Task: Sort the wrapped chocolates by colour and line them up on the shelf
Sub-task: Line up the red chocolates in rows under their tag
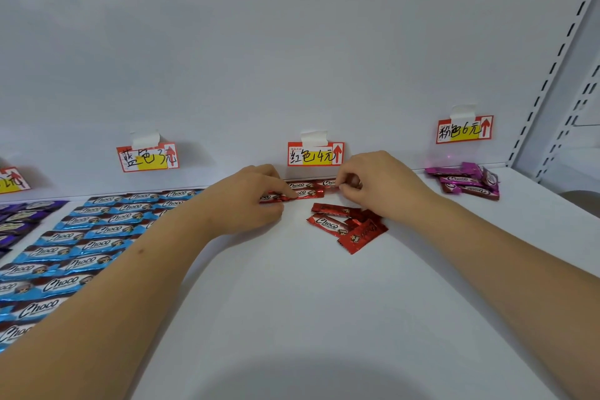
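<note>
1. Red Choco bars (305, 189) lay in a short row at the shelf's back edge, just under the red price tag (315, 153) taped to the back wall.
2. Left hand (251, 201) rested on the shelf (324, 302), fingers curled, pinching a red bar (282, 197) at the row's left end.
3. Right hand (376, 187) sat at the row's right end, fingertips pinching the end of another red bar (328, 183).
4. Loose red pile (349, 226) lay overlapped and crooked just in front of the row, near the right hand & under its wrist edge.
5. Blue Choco bars (81, 237) filled the shelf's left side in neat rows from back edge to front, partly covered by the left forearm; blue tag (147, 157) on the wall above.
6. Purple bars (19, 217) lay at the far left edge, w/ a tag (13, 179) above, partly cut off.
7. Pink/magenta bars (464, 180) were heaped unsorted at the back right corner, below the pink tag (464, 129).
8. Slotted upright (558, 55) ran up the right side.
</note>
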Demonstrator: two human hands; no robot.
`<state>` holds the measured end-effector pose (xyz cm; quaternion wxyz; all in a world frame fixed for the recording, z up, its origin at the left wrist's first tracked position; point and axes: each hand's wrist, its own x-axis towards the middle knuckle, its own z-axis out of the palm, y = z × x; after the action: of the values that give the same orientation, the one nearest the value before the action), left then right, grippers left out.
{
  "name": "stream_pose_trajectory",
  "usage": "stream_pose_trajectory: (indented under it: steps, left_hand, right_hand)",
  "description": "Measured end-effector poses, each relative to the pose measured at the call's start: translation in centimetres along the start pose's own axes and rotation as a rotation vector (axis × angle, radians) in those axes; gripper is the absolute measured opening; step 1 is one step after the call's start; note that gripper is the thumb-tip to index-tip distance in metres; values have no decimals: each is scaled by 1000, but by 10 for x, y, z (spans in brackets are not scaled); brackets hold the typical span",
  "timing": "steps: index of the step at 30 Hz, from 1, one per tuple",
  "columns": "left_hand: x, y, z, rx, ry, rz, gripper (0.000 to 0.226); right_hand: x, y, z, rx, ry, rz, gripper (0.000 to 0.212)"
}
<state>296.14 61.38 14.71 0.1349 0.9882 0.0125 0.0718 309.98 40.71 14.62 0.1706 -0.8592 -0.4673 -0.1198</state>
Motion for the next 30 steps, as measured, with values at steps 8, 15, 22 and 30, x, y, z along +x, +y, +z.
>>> stream_pose_trajectory:
  steps: [8,15,22,30]
  left_hand:
    - [-1,0,0,-7,9,9,35]
    - [-2,4,-3,36,-3,23,38]
    - [-2,36,0,-78,87,145,17]
    - [-3,45,1,-135,-43,135,21]
  right_hand:
    - [-1,-9,4,19,-31,-40,13]
    - [1,2,1,79,-33,-54,14]
    - [-5,12,-34,173,-59,72,7]
    - [-10,6,-25,292,-359,45,15]
